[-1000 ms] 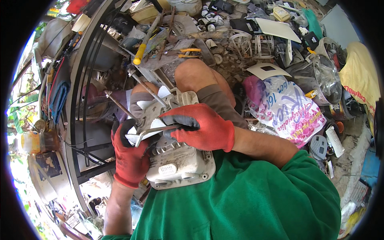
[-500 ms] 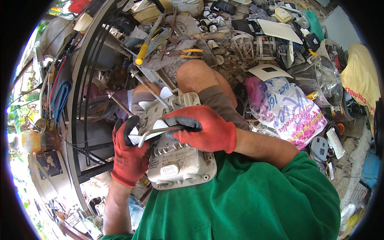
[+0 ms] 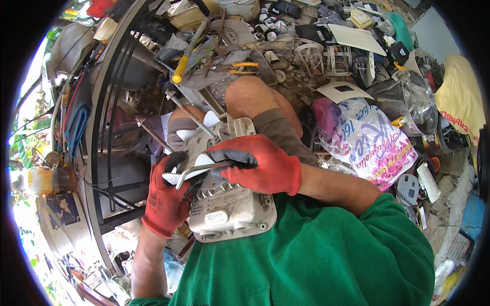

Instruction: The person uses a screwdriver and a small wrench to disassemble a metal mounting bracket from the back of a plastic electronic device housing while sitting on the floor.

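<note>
A dirty light-grey metal housing (image 3: 232, 206) with fins and a label rests on my lap against the green shirt. From its far end, two long threaded rods (image 3: 191, 116) stick out up and to the left, beside white saw-toothed brackets (image 3: 189, 133). My right hand (image 3: 263, 164), in a red and black glove, is closed on a thin bent grey metal bar (image 3: 204, 167) lying across the housing. My left hand (image 3: 167, 196), gloved alike, is closed around the housing's left side by a toothed bracket at the bar's bent end. Its fingertips are partly hidden.
A yellow-handled hammer (image 3: 179, 71) and orange-handled pliers (image 3: 246, 65) lie on the work surface beyond my knees. At the left stands a black metal frame (image 3: 97, 127). A printed plastic bag (image 3: 365, 137), a clear bucket (image 3: 416, 104) and heaped scrap are to the right.
My left hand has shifted slightly, its thumb and fingers changing position near the bracket. My right hand, the bent bar and the housing stay almost in place.
</note>
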Demonstrator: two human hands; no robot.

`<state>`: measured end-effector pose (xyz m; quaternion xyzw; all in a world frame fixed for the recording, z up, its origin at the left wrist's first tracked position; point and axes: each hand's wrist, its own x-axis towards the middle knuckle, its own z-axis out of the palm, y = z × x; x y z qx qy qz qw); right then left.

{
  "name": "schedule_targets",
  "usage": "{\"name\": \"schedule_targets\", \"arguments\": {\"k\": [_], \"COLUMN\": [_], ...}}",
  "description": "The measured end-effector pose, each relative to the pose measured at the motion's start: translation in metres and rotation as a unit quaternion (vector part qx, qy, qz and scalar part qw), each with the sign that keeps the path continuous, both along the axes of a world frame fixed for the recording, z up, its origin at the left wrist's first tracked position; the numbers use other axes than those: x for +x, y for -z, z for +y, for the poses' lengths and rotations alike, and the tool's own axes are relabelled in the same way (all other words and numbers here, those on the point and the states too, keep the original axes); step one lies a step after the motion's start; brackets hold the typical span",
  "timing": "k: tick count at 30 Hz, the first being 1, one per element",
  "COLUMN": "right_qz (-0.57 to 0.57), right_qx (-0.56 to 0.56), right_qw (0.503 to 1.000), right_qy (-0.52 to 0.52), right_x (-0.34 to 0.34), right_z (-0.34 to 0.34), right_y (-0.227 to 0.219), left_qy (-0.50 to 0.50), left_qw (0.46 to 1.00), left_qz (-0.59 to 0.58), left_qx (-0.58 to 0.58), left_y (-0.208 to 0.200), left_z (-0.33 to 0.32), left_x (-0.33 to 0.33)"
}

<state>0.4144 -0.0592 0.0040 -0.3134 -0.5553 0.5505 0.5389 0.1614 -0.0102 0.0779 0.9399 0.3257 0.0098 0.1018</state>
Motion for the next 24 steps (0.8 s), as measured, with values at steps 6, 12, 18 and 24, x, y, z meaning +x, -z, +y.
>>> {"name": "schedule_targets", "arguments": {"k": [6,12,18,24], "right_qz": [-0.008,-0.006,0.013,0.018], "right_qx": [-0.017,-0.02,-0.055,-0.062], "right_qw": [1.0,1.0,0.998,0.997], "right_qy": [-0.003,-0.015,-0.033,-0.031], "right_x": [0.003,0.006,0.001,0.001], "right_z": [0.006,0.007,0.002,0.004], "right_y": [0.0,-0.006,-0.013,-0.013], "left_qy": [0.014,-0.026,-0.007,-0.005], "left_qw": [0.996,0.999,0.998,0.998], "left_qz": [-0.001,0.007,-0.014,-0.032], "left_qx": [0.09,0.029,0.055,0.061], "left_y": [0.012,-0.002,0.005,-0.004], "left_z": [0.006,-0.003,-0.001,-0.001], "left_x": [0.004,0.008,-0.007,0.003]}}
